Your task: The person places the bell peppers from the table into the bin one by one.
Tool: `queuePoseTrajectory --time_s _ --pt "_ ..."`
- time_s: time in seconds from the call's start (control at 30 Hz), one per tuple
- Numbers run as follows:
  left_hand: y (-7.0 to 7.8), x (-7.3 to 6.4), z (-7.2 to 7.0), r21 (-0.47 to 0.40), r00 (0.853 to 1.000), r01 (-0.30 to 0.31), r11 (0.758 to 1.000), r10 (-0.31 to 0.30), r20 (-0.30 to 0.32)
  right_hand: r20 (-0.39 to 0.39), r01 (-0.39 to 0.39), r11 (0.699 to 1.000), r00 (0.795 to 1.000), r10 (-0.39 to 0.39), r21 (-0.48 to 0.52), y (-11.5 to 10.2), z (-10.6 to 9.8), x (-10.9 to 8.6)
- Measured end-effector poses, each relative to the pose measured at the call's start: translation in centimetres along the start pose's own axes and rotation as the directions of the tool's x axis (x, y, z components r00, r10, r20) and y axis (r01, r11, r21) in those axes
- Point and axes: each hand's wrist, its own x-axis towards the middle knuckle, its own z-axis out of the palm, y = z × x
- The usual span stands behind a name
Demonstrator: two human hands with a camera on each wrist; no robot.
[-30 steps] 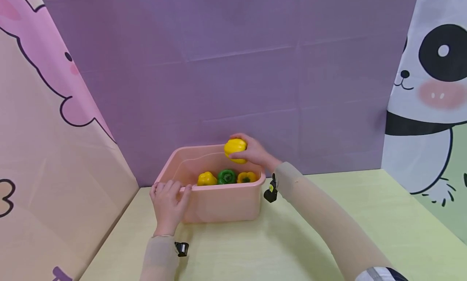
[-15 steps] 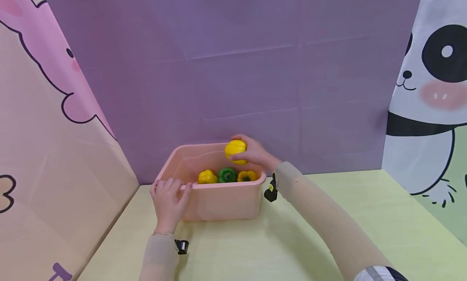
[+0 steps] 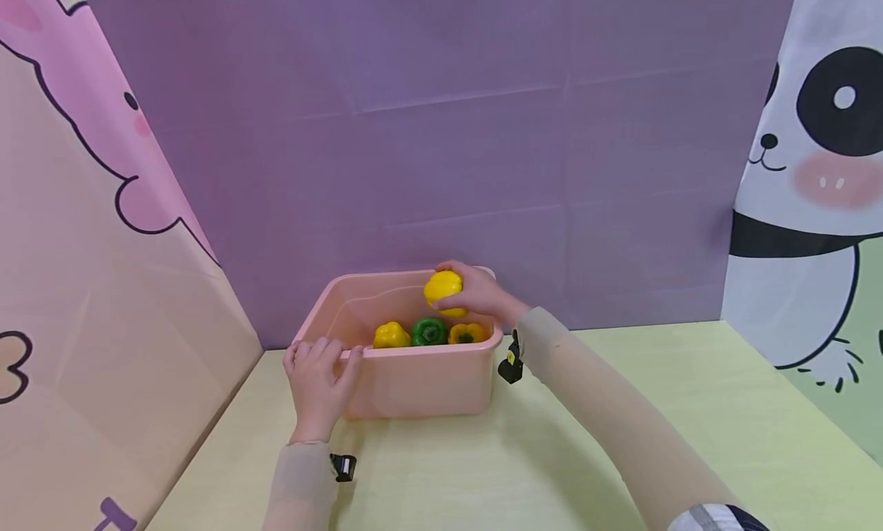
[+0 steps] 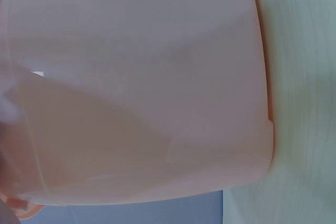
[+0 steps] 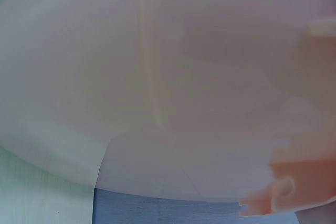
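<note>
In the head view a pink bin [image 3: 421,384] stands on the table. My left hand [image 3: 321,385] grips its front rim at the left corner, fingers hooked over the edge. A yellow bell pepper [image 3: 444,292] is held between the thumb and fingers of my right hand [image 3: 481,292], above the bin's right part. Inside lie another yellow bell pepper [image 3: 392,335], a green bell pepper [image 3: 429,332] and an orange-yellow bell pepper [image 3: 467,333], partly hidden by the front wall. The bin's outer wall [image 4: 142,87] fills the left wrist view; pink plastic [image 5: 131,77] fills most of the right wrist view.
A purple cloth backdrop [image 3: 441,132] rises close behind the bin. Printed panels stand at the left [image 3: 103,324] and, with a panda, at the right [image 3: 793,286]. The pale wooden table [image 3: 607,393] extends in front and to both sides.
My right hand has lowered slightly with the yellow bell pepper toward the bin. My left hand stays on the rim, and the peppers inside look the same.
</note>
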Motion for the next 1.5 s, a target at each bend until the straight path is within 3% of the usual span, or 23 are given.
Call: queuePoseTrajectory --time_s 0.57,0.9,1.2,1.5 --pt "-0.08 0.07 -0.16 0.0 1.0 -0.019 1.0 0.019 -0.013 0.003 0.019 0.992 1.0 -0.019 -0.127 0.0 0.05 0.15" --pt "-0.35 -0.05 -0.38 0.006 1.0 -0.003 1.0 0.003 -0.005 0.028 0.011 0.996 1.0 -0.008 -0.092 -0.54 0.31 0.03" --pt "-0.41 -0.19 -0.52 0.007 1.0 0.001 1.0 -0.001 -0.005 0.048 0.03 0.992 0.999 -0.024 -0.126 -0.81 0.39 -0.16" --pt "-0.74 -0.07 -0.41 0.006 0.999 -0.03 1.0 0.031 -0.029 0.077 0.109 0.96 0.993 -0.093 -0.258 -0.5 0.35 0.32"
